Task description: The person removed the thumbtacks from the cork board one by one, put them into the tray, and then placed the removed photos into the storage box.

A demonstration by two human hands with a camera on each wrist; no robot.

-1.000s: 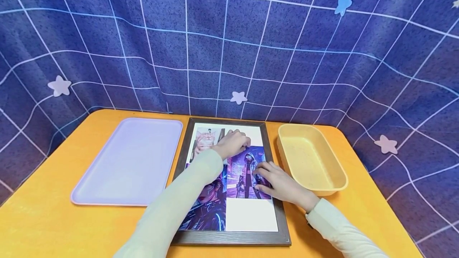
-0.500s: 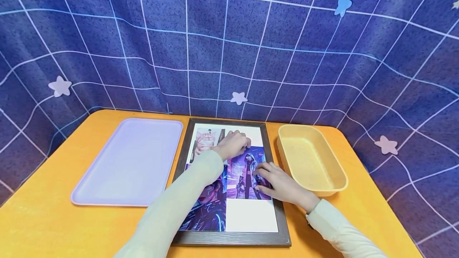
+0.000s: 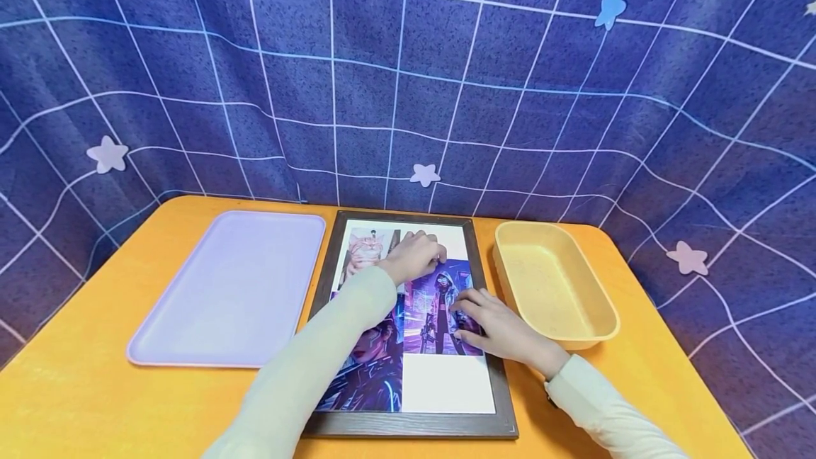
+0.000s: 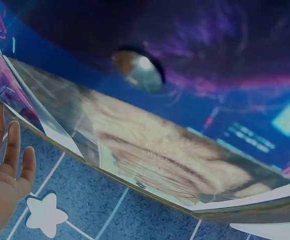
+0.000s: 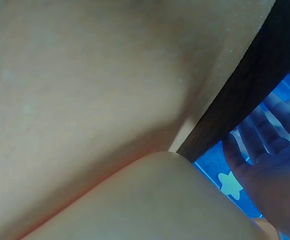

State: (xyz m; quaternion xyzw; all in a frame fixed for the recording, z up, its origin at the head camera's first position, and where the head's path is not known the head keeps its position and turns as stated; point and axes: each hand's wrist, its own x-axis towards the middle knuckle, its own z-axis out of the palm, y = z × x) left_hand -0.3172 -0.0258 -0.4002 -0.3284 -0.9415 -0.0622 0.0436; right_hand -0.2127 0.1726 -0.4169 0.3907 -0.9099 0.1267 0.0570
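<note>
In the head view a dark picture frame [image 3: 421, 423] lies flat, with several prints on its white backing. My left hand [image 3: 414, 258] reaches across the frame, its bent fingertips at the top edge of the print of a hooded figure [image 3: 440, 317]. At that print's right edge is my right hand [image 3: 503, 324], fingers and thumb spread over it. A cat print [image 3: 365, 253] lies upper left, partly under the left arm, which also covers much of a purple portrait print [image 3: 366, 381]. The left wrist view shows relaxed left fingers [image 4: 13, 150] near the prints.
A lavender tray [image 3: 236, 289] lies left of the frame. A yellow bin [image 3: 561, 282] stands to its right. All rest on an orange table [image 3: 83, 374], with a blue grid-patterned curtain [image 3: 408, 76] behind it.
</note>
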